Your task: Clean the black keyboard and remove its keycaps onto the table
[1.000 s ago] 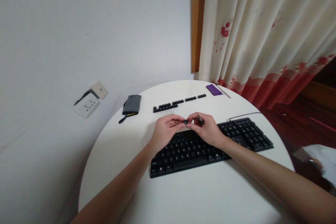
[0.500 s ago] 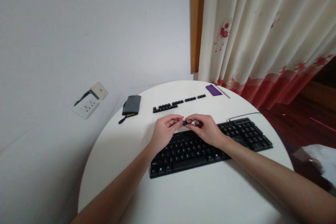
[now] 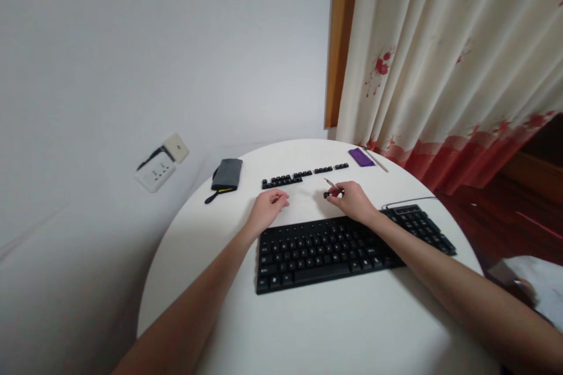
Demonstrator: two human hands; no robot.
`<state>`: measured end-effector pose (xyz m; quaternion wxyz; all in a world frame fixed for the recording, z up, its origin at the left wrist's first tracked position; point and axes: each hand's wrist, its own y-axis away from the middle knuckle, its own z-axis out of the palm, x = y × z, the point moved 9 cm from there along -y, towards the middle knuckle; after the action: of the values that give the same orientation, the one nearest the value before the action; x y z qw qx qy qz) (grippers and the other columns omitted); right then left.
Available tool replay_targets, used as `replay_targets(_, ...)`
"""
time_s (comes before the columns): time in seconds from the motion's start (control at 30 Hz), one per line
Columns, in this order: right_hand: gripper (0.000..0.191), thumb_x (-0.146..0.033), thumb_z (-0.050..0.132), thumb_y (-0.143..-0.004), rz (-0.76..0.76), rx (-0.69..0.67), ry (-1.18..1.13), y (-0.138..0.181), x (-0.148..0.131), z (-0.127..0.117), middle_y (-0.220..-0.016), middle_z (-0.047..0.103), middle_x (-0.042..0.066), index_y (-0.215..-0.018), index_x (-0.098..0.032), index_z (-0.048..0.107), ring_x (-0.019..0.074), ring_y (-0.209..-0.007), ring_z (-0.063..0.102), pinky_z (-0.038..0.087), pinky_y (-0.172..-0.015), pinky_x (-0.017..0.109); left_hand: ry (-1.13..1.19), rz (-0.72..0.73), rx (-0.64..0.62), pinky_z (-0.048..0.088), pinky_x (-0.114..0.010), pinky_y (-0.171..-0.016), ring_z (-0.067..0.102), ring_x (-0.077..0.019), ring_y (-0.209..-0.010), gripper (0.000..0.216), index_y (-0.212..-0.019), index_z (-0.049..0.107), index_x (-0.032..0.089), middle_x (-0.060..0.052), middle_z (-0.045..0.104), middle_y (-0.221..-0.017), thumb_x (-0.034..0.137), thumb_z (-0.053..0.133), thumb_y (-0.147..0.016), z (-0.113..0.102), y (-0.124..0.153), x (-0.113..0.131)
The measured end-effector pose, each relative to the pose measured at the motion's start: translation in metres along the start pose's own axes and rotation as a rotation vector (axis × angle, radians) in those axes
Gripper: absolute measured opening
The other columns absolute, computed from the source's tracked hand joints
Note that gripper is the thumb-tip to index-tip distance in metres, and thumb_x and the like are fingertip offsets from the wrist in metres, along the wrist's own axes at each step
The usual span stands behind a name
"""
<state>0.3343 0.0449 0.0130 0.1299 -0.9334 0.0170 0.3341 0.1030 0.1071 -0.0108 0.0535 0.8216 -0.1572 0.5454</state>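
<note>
A black keyboard (image 3: 343, 246) lies on a round white table (image 3: 308, 328). Behind it runs a row of loose black keycaps (image 3: 303, 176). My right hand (image 3: 354, 202) is beyond the keyboard's far edge, pinching a small black keycap (image 3: 328, 194), with a thin metal tool (image 3: 331, 183) sticking up from its fingers. My left hand (image 3: 266, 211) rests near the keyboard's far left corner, fingers loosely curled, nothing visible in them.
A grey pouch (image 3: 226, 174) lies at the table's far left. A purple cloth (image 3: 360, 157) and a thin stick (image 3: 377, 160) lie at the far edge by a flowered curtain (image 3: 440, 58). A wall socket (image 3: 156, 171) sits to the left. The keyboard's cable (image 3: 407, 201) runs right.
My hands, which met over one keycap, have parted. The right hand carried the keycap forward towards the keycap row; the left let go and drew back left. The camera shifted slightly.
</note>
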Motion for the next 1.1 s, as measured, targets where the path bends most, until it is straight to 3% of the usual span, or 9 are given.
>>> replay_targets(0.33,0.014,-0.024,0.068,-0.078,0.079,-0.107,0.184,-0.037,-0.002,0.047,-0.08,0.074,0.009,-0.085,-0.016,0.076,0.02,-0.077,0.067,0.044,-0.066,0.024,0.207,-0.036,0.001,0.029,-0.02,-0.046,0.046,-0.0092,-0.055,0.031,-0.097,0.066,0.014,-0.006,0.068,-0.079,0.039,0.059,-0.079,-0.019,-0.009,-0.026)
replay_targets(0.77,0.015,-0.03,0.066,-0.076,0.196,-0.067,0.234,-0.032,0.009,0.047,-0.084,0.073,0.011,-0.079,-0.017,0.073,0.0225,-0.081,0.068,0.043,-0.065,0.026,0.172,0.027,-0.025,0.033,-0.021,-0.05,0.044,-0.0089,-0.054,0.027,-0.095,0.067,0.012,-0.006,0.067,-0.076,0.033,0.055,-0.082,-0.014,-0.01,-0.02)
replay_targets(1.1,0.013,-0.027,0.063,-0.079,0.245,-0.027,0.218,-0.06,0.004,0.057,-0.092,0.073,0.011,-0.082,-0.018,0.071,0.0232,-0.088,0.068,0.046,-0.069,0.027,0.135,0.029,-0.003,0.036,-0.022,-0.052,0.049,-0.0114,-0.057,0.025,-0.095,0.066,0.013,-0.006,0.068,-0.075,0.031,0.053,-0.083,-0.014,-0.008,-0.016)
